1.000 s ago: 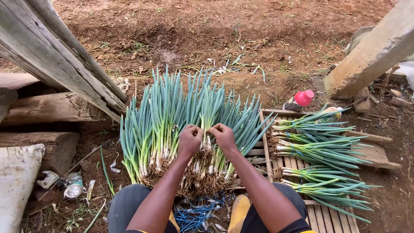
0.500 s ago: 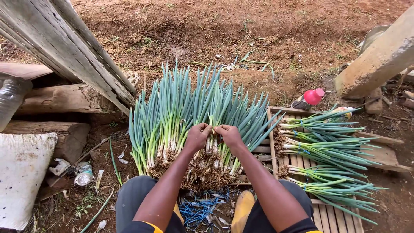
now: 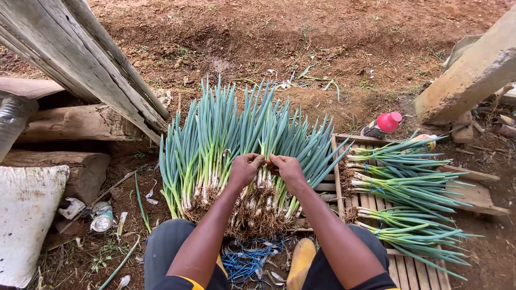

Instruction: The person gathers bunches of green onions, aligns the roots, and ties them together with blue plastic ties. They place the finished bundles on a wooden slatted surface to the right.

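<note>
Green onions [image 3: 236,145] lie fanned on the bare ground directly ahead of the person, roots toward the knees, leaf tips pointing away; long axis runs near to far. Left hand [image 3: 244,169] and right hand [image 3: 287,167] meet at the middle of the pile, both closed around a small clutch of white stalks just above the roots, fingers nearly touching. Neither hand is nearer; they sit level. Tied bunches [image 3: 403,188] rest on a wooden slat pallet [image 3: 414,271] to the right. Blue ties [image 3: 244,263] lie between the knees.
</note>
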